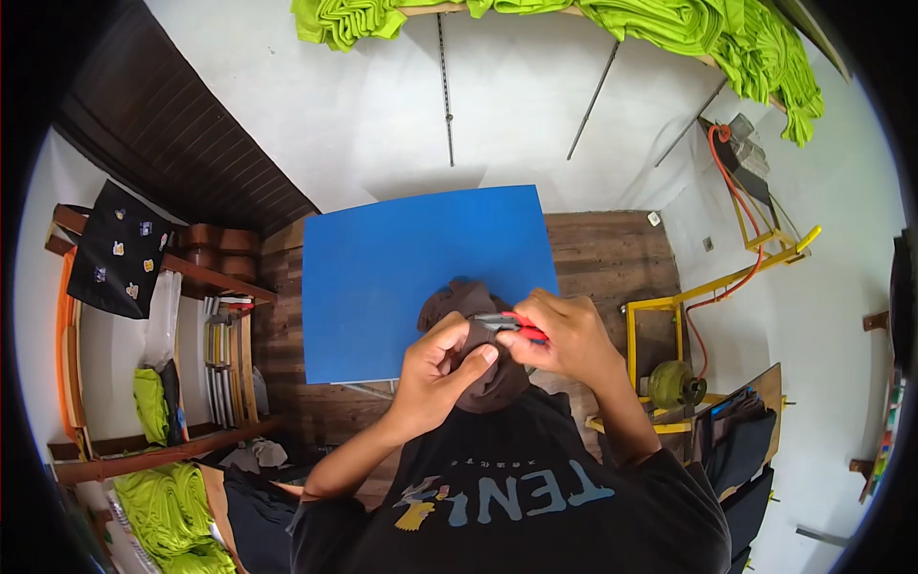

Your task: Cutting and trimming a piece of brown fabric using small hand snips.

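Note:
A bunched piece of dark brown cloth (457, 297) lies over the near edge of the blue table (411, 249) and hangs down in front of my shirt. My left hand (435, 375) grips a fold of it, thumb pressed toward the fingers. In my right hand (569, 337) is a pair of small red-handled snips (528, 331), the fingers closed around the handles. The grey blades point left and touch the cloth beside my left fingertips. Whether the blades are apart is too small to tell.
Bright green cloth (660, 24) is piled on a high shelf at the far wall. To the right stands a yellow metal frame (669, 301) with a red hose. On the left are wooden shelves (172, 435) with frames, a black bag (120, 251) and more green cloth.

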